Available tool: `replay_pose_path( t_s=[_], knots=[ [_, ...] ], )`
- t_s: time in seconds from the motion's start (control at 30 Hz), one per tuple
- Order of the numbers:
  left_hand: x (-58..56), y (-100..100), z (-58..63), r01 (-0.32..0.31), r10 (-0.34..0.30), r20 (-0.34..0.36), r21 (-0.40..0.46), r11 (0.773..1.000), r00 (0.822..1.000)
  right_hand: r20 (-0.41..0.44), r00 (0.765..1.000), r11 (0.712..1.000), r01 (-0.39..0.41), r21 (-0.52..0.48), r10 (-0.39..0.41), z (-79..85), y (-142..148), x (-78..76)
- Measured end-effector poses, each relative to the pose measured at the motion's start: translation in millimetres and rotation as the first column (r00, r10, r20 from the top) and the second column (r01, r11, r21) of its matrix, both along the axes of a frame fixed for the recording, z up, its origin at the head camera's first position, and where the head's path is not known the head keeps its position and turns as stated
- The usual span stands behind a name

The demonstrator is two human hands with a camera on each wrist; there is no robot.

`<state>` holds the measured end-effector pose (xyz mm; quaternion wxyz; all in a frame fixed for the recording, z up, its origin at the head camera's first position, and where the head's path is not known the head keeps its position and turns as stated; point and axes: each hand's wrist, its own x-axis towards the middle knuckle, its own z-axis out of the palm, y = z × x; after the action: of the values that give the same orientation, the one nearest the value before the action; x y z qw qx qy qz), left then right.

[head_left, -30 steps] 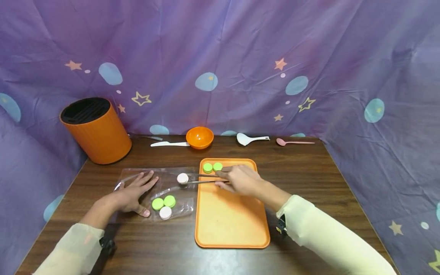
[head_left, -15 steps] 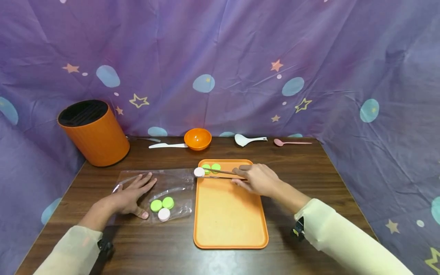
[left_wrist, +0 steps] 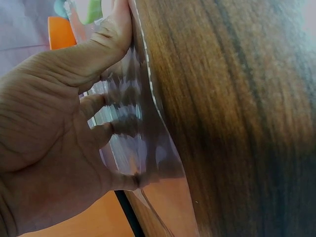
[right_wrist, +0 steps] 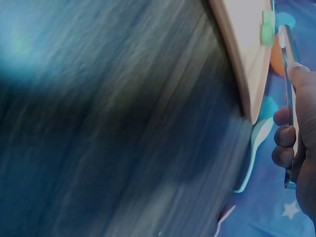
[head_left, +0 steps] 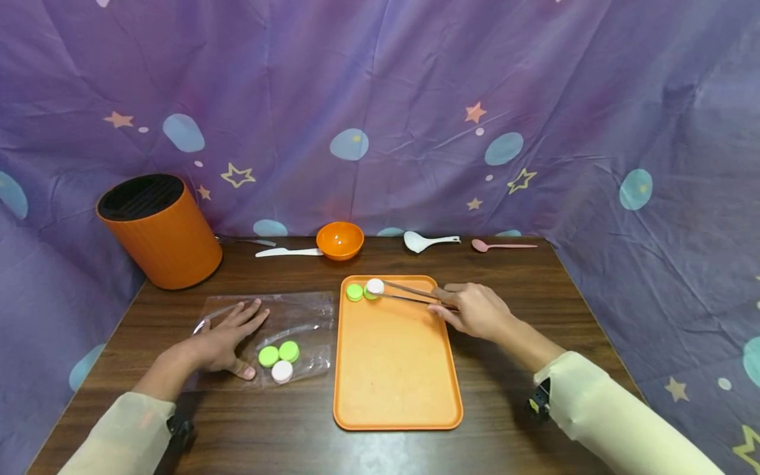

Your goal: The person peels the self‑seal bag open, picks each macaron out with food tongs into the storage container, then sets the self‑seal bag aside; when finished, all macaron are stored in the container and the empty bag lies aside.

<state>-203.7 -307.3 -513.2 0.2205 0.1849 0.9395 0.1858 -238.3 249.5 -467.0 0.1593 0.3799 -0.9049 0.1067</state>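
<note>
- Swinging rightward since the earlier frames, the right hand (head_left: 477,311) is bringing a white disc (head_left: 375,286) across from above the clear plastic sheet (head_left: 311,313), past the tray's left edge, and is now holding it over the far left part of the orange tray (head_left: 398,369).
- Thumb and curled fingers are pinching a pair of metal tongs (head_left: 410,289), and the tips are gripping that white disc.
- Seen from the head, the white disc is partly covering the right-hand green disc (head_left: 369,296); whether the two are touching can't be told. Just beside it, the left-hand green disc (head_left: 354,292) is lying near the tray's corner.
- Over on the plastic, the left hand (head_left: 224,342) is staying put, fingers spreading wide, resting on the sheet and gripping nothing.
- Near its thumb, two more green discs (head_left: 289,351) are sitting side by side, with a second white disc (head_left: 282,372) nestling against them on the near side.
- Along the back of the table (head_left: 285,422), an orange knife block (head_left: 166,237), white knife (head_left: 288,252), orange bowl (head_left: 340,240), white ladle (head_left: 418,241) and pink spoon (head_left: 504,246) are lining up left to right before the purple cloth (head_left: 415,66).
</note>
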Motion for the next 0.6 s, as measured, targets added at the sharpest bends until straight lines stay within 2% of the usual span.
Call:
replay_pose_path(
  t_s=[0.17,0.37,0.6],
  knots=[
    [1.7,1.3,4.1,-0.009,0.009,0.024,0.015,1.000,1.000,-0.012,1.000,1.000,0.013,-0.009,-0.013,-6.6,10.6,-0.6],
    [2.4,2.2,5.4,-0.014,0.014,0.022,0.009,1.000,1.000,-0.008,1.000,1.000,0.027,-0.009,-0.028,-13.1,18.2,-1.2],
    [0.3,-1.0,-0.8,0.004,-0.004,-0.007,0.003,1.000,1.000,-0.007,0.999,0.999,0.036,-0.001,-0.036,-16.6,23.1,-1.5]
  ],
)
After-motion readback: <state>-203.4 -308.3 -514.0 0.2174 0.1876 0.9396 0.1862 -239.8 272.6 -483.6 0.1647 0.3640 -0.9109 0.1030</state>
